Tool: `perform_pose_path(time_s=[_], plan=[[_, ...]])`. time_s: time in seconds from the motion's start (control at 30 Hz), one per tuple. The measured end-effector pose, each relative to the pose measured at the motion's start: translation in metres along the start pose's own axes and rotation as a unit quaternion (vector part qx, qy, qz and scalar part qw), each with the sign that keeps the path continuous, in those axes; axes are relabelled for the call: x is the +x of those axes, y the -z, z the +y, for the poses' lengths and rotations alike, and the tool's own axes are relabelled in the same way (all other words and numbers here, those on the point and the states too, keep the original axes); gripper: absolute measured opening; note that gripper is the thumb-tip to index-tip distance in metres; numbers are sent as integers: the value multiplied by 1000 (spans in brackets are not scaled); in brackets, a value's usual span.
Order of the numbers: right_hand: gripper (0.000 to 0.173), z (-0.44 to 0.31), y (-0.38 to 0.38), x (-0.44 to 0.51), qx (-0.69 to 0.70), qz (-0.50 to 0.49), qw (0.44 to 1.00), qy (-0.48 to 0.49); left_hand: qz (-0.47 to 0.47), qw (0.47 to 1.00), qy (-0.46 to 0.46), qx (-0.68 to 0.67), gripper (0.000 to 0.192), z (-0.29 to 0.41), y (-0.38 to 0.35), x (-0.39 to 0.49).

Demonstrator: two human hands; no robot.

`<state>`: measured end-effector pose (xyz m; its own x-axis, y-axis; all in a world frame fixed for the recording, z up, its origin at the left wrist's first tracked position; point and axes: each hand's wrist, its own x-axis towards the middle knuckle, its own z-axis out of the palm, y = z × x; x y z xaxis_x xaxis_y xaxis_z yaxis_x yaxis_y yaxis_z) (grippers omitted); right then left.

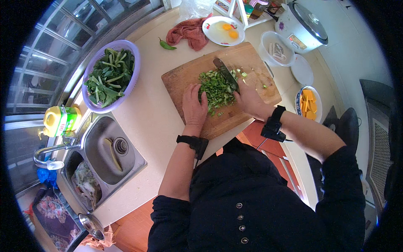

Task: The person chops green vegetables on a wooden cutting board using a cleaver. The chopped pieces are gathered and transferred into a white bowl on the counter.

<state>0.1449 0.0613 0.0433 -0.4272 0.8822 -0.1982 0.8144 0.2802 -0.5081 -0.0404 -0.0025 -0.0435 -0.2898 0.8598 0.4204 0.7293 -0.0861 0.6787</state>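
Note:
A wooden cutting board [182,75] lies on the counter before me, with a heap of finely chopped green vegetable [217,89] near its middle. My right hand [252,100] grips a dark-bladed kitchen knife [226,73] at its near end. The blade slants away over the right side of the heap, and the handle is hidden by the hand. At the heap's left edge, my left hand [194,105] rests with its fingers against the greens and its thumb apart. Loose pale green bits [244,74] are scattered right of the blade.
Behind the board are a plate of cracked eggs [217,34], a red cloth [188,31] and a green chili [167,45]. A purple basket of leafy greens [137,67] and a double sink [138,160] are left. A plastic tub [267,41], rice cooker [302,28] and bowl of orange pieces [318,108] stand right.

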Motion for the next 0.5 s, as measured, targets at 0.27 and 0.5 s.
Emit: perform_pose_path(time_s=[0.27, 0.5], plan=[[27, 2, 44, 12, 121, -126, 982, -70, 16, 999, -33, 16, 29, 3, 4, 2], [33, -1, -6, 1, 49, 27, 997, -44, 2, 1000, -16, 6, 29, 2, 1, 0]])
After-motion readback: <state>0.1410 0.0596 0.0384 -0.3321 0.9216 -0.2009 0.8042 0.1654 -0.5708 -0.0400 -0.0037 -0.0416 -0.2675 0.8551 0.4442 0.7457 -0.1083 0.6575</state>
